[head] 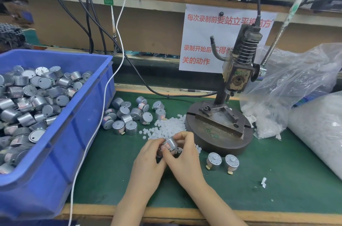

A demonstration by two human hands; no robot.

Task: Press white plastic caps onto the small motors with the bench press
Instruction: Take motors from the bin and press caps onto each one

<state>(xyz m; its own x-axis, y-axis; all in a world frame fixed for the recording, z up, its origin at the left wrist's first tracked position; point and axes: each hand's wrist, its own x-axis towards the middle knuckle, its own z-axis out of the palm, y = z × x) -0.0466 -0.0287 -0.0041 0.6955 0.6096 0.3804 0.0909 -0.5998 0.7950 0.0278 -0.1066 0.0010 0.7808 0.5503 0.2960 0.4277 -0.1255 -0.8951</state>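
Note:
Both hands meet over the green mat in front of the bench press. My left hand and my right hand both pinch one small silver motor held just above a loose pile of white plastic caps. Two motors with white caps stand upright on the mat to the right of my hands, in front of the press base. A heap of bare motors lies left of the caps. The press ram is raised and its fixture plate holds nothing.
A blue bin full of motors fills the left side. Clear plastic bags of white caps lie at the right. A white cable and a black cable cross the bench. The press lever slants up to the right.

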